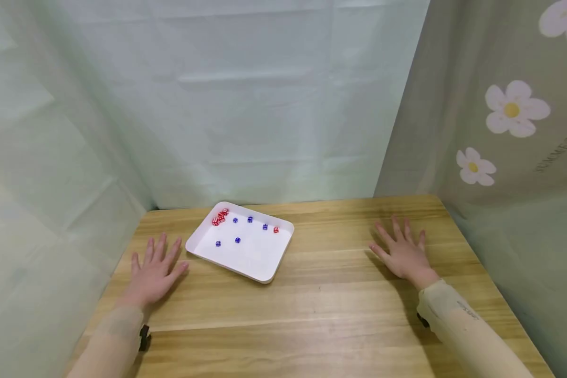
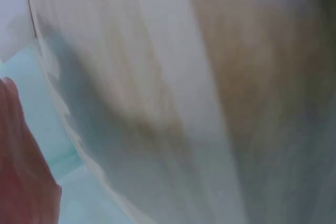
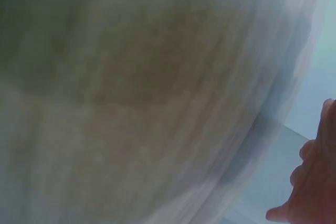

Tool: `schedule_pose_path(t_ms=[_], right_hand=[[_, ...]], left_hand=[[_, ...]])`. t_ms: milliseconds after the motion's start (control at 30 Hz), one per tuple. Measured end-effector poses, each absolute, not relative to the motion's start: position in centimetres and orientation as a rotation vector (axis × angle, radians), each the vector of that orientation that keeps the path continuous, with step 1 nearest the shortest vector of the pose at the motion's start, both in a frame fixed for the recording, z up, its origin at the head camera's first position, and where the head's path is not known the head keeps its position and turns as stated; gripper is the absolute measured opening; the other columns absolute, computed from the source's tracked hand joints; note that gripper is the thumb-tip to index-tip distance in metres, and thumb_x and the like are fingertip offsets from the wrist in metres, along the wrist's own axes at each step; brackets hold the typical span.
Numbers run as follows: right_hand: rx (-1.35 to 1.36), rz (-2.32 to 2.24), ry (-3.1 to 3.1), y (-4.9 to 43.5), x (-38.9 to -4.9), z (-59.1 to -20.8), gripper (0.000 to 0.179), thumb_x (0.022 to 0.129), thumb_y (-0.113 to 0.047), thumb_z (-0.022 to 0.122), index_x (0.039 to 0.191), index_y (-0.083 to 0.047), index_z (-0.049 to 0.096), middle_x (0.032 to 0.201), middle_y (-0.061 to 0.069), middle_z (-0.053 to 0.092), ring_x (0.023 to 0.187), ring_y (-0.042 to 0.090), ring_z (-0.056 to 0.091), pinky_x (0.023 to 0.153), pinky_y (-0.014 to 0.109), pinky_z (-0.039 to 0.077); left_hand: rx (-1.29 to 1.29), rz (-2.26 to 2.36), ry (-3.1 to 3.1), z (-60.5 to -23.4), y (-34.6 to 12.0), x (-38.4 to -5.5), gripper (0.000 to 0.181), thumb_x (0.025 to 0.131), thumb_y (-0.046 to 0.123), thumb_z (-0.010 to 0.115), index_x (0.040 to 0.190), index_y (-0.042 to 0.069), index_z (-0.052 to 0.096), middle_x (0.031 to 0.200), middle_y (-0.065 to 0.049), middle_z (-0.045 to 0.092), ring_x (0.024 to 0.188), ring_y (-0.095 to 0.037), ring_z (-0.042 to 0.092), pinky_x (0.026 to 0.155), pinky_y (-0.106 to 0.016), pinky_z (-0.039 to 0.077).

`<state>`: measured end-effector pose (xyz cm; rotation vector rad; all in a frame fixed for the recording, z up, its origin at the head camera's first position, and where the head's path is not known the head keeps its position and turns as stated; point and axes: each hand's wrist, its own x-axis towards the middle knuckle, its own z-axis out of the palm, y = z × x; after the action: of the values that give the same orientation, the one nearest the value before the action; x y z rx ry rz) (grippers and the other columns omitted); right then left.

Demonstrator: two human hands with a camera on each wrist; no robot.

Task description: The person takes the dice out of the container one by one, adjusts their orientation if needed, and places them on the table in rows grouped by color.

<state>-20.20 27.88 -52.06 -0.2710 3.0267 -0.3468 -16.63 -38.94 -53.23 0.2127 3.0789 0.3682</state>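
Left hand (image 1: pixel 152 276) and right hand (image 1: pixel 406 257) are spread, empty; clustered red dice (image 1: pixel 221 217) at the tray's (image 1: pixel 252 260) eleven o'clock look light, hard, slippery: best pinched across opposite faces.

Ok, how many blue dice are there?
5, all in the white tray: three blue dice toward its far side, one central, one left of that. The clustered red dice could hide another.

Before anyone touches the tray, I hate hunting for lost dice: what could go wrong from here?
The left hand is spread beside the white tray; a sideways bump might shift it and roll the blue dice. Also, several red dice crowd one corner, so picking one could knock its neighbours.
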Motion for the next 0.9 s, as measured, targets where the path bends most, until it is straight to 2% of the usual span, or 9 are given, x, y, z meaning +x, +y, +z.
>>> schedule_pose_path(t_ms=[100, 233, 367, 500, 667, 800, 900], right_hand=[[-0.290, -0.339, 3.046, 27.9, -20.1, -52.1, 0.079, 0.109, -0.068, 0.036, 0.173, -0.024, 0.020, 0.176, 0.028, 0.000, 0.158, 0.058, -0.003, 0.115, 0.084, -0.008], [-0.307, -0.357, 3.062, 27.7, -20.0, -52.0, 0.076, 0.111, -0.064, 0.037, 0.172, -0.020, 0.026, 0.175, 0.031, 0.007, 0.158, 0.057, 0.003, 0.117, 0.083, 0.003], [-0.317, -0.391, 3.069, 27.4, -19.8, -52.0, 0.073, 0.112, -0.060, 0.040, 0.170, -0.017, 0.032, 0.172, 0.034, 0.017, 0.158, 0.057, 0.009, 0.120, 0.079, 0.013], [-0.333, -0.435, 3.107, 27.3, -19.5, -51.9, 0.067, 0.113, -0.054, 0.045, 0.166, -0.013, 0.041, 0.167, 0.034, 0.030, 0.156, 0.058, 0.018, 0.119, 0.077, 0.021], [-0.347, -0.501, 3.181, 27.6, -19.2, -51.8, 0.059, 0.113, -0.046, 0.049, 0.157, -0.008, 0.054, 0.163, 0.032, 0.040, 0.151, 0.058, 0.030, 0.115, 0.076, 0.031], [-0.367, -0.531, 3.198, 27.7, -18.9, -51.7, 0.057, 0.114, -0.045, 0.049, 0.153, -0.005, 0.058, 0.160, 0.033, 0.043, 0.149, 0.059, 0.034, 0.115, 0.076, 0.032], [-0.400, -0.552, 3.209, 27.7, -18.6, -51.6, 0.052, 0.113, -0.040, 0.053, 0.149, -0.004, 0.062, 0.153, 0.031, 0.053, 0.144, 0.057, 0.043, 0.114, 0.074, 0.035]], left_hand=[[0.218, 0.417, 3.112, -53.2, -38.8, -16.6, 0.081, 0.110, 0.058, 0.045, 0.174, 0.017, 0.015, 0.177, -0.025, -0.007, 0.159, -0.048, -0.020, 0.112, -0.086, -0.008], [0.204, 0.496, 3.172, -53.0, -38.7, -16.6, 0.077, 0.111, 0.052, 0.049, 0.171, 0.010, 0.026, 0.174, -0.031, 0.009, 0.160, -0.055, -0.001, 0.113, -0.086, 0.001], [0.159, 0.546, 3.204, -53.0, -38.7, -16.3, 0.072, 0.111, 0.047, 0.051, 0.167, 0.004, 0.034, 0.170, -0.035, 0.021, 0.153, -0.060, 0.020, 0.111, -0.086, 0.014], [0.128, 0.567, 3.182, -52.5, -38.4, -16.4, 0.068, 0.112, 0.046, 0.049, 0.162, 0.000, 0.041, 0.164, -0.037, 0.032, 0.146, -0.062, 0.033, 0.109, -0.083, 0.027], [0.137, 0.602, 3.142, -51.1, -37.5, -17.3, 0.067, 0.113, 0.046, 0.047, 0.158, -0.003, 0.045, 0.160, -0.037, 0.039, 0.145, -0.060, 0.037, 0.113, -0.077, 0.031], [0.157, 0.617, 3.141, -50.3, -36.9, -18.1, 0.065, 0.113, 0.044, 0.047, 0.158, -0.004, 0.046, 0.159, -0.037, 0.042, 0.145, -0.059, 0.039, 0.116, -0.073, 0.030], [0.151, 0.624, 3.133, -49.9, -36.2, -18.7, 0.063, 0.113, 0.041, 0.049, 0.157, -0.004, 0.048, 0.158, -0.035, 0.045, 0.145, -0.058, 0.040, 0.117, -0.071, 0.030]])
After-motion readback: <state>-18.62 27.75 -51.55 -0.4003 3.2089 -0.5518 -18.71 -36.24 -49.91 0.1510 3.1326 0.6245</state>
